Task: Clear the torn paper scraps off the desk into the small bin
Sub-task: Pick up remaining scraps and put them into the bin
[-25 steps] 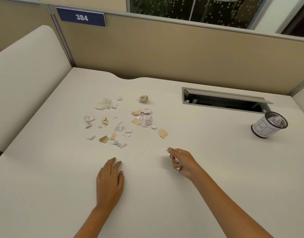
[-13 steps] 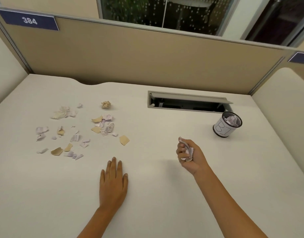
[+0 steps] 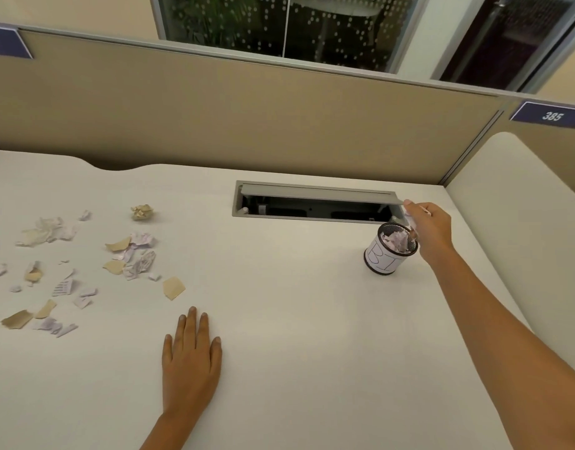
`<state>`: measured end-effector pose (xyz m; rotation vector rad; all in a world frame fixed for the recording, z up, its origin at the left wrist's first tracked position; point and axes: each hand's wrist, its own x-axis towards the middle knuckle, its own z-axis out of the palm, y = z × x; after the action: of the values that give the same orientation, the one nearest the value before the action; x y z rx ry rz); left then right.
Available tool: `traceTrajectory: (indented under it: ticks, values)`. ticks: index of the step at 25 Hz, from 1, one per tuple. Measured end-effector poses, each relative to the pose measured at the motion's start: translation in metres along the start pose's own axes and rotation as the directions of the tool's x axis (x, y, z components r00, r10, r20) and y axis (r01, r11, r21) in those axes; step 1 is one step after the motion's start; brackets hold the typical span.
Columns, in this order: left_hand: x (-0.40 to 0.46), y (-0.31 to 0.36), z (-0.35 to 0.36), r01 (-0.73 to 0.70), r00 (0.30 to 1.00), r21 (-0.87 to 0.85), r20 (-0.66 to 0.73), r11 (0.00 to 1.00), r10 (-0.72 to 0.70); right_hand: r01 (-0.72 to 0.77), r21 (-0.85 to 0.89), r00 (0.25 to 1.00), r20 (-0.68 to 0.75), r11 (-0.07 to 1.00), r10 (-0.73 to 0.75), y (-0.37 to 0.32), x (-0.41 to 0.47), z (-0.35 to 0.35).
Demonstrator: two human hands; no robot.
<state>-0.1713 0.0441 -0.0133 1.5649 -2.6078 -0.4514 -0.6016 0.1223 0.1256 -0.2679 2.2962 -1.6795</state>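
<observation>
Head view: our right hand (image 3: 426, 229) pinches a white scrap (image 3: 411, 223) just above the small bin (image 3: 387, 254), already partly filled. Our left hand (image 3: 191, 362) lies flat and released on the surface (image 3: 296, 319), and we judge most work remains: many torn scraps (image 3: 85, 264) still lie far left.

White digits "385" read clear on the dark blue rectangular nameplate (image 3: 550, 115) at the far right partition. Hand-drawn black letters "BI" show on the white paper wrap of the small black mesh bin (image 3: 387, 254), far right on the worktop.
</observation>
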Motion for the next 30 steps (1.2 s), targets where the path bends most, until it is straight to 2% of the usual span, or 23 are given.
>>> traceTrajectory:
  ticks: [2, 6, 10, 14, 17, 20, 22, 25, 30]
  values:
    - [0.001, -0.001, 0.004, 0.007, 1.0, 0.008, -0.011, 1.0, -0.007, 0.103, -0.14, 0.995, 0.032, 0.985, -0.099, 0.009, 0.013, 0.001]
    - [0.003, 0.001, 0.006, 0.025, 0.999, 0.01, -0.022, 1.0, -0.025, 0.23, -0.226, 0.962, 0.198, 0.947, -0.187, 0.019, 0.026, -0.001]
    - [0.002, 0.003, 0.006, 0.028, 0.999, -0.003, -0.033, 1.0, -0.028, 0.234, -0.348, 0.937, 0.331, 0.908, -0.115, 0.012, 0.03, -0.01]
    - [0.001, 0.004, 0.004, 0.033, 0.999, -0.003, -0.027, 0.999, -0.033, 0.312, -0.598, 0.879, 0.476, 0.738, 0.014, -0.005, 0.031, -0.019]
    - [0.001, 0.004, 0.004, 0.03, 0.999, -0.007, -0.027, 1.0, -0.03, 0.393, -0.687, 0.898, 0.429, 0.611, -0.094, -0.017, 0.032, -0.022]
    - [0.0, 0.005, 0.003, 0.031, 0.999, -0.013, -0.032, 0.999, -0.031, 0.373, -0.726, 0.926, 0.331, 0.578, -0.181, -0.018, 0.033, -0.026]
    - [0.001, 0.005, 0.004, 0.031, 0.999, -0.015, -0.034, 0.999, -0.031, 0.302, -0.762, 0.951, 0.284, 0.572, -0.124, -0.013, 0.032, -0.025]
    - [0.001, 0.005, 0.004, 0.029, 0.999, -0.018, -0.041, 0.999, -0.03, 0.252, -0.801, 0.953, 0.303, 0.543, 0.006, -0.001, 0.025, -0.014]
    - [0.001, 0.002, 0.007, 0.031, 0.999, -0.022, -0.041, 0.999, -0.032, 0.375, -0.893, 0.924, 0.382, 0.249, -0.024, 0.014, 0.024, 0.015]
